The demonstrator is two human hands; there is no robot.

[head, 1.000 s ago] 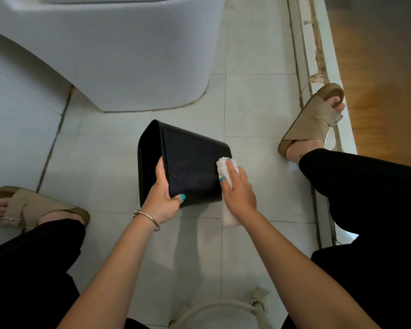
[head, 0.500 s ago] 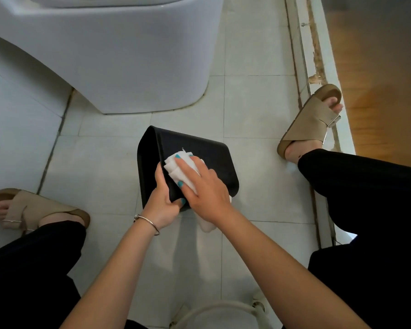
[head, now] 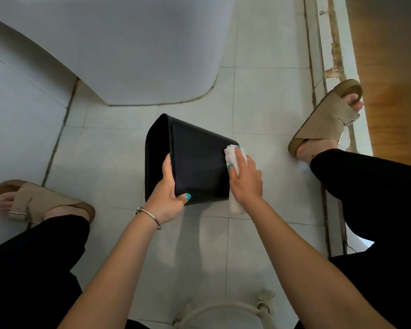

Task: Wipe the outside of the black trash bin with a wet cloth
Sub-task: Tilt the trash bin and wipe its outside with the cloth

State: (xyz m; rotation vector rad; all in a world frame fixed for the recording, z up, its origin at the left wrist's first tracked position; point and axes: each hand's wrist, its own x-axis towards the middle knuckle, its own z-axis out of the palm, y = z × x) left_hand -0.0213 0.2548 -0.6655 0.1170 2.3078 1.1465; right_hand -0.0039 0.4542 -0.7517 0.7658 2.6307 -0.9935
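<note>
The left hand (head: 167,198) grips the tilted black bin (head: 195,167) (at its rim) while the right hand's (head: 246,179) straight fingers press a white cloth (head: 230,154) to its side.

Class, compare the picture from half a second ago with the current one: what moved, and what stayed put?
The right hand slid the cloth from the rim end of the bin across to its base end on the right. The left hand kept its grip on the rim, holding the bin tilted. Both sandals stayed put.
</note>
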